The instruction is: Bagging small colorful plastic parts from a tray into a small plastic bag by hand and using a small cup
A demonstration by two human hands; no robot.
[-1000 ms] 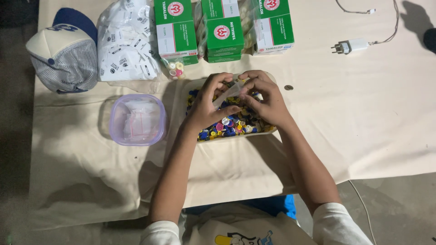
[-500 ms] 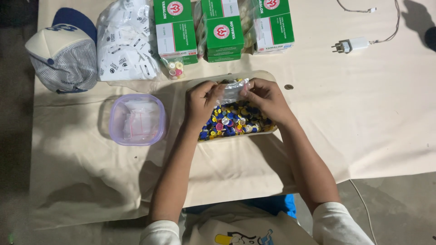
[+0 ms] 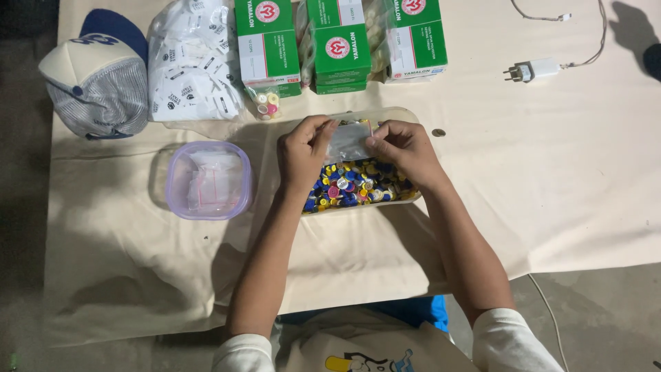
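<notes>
Together, left hand [image 3: 303, 150] and right hand [image 3: 403, 146] pinching a small clear bag [image 3: 349, 141] taut above the tray of coloured buttons [image 3: 358, 186], mouth kept accessible.

The hands [image 3: 354, 148] hide part of the tray [image 3: 406, 116] of small pieces.

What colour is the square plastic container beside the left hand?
Translucent purple container, seen clearly in the head view.

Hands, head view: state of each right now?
Left hand: closed, pinching the left edge of a small clear plastic bag.
Right hand: closed, pinching the same bag's right edge.
</notes>
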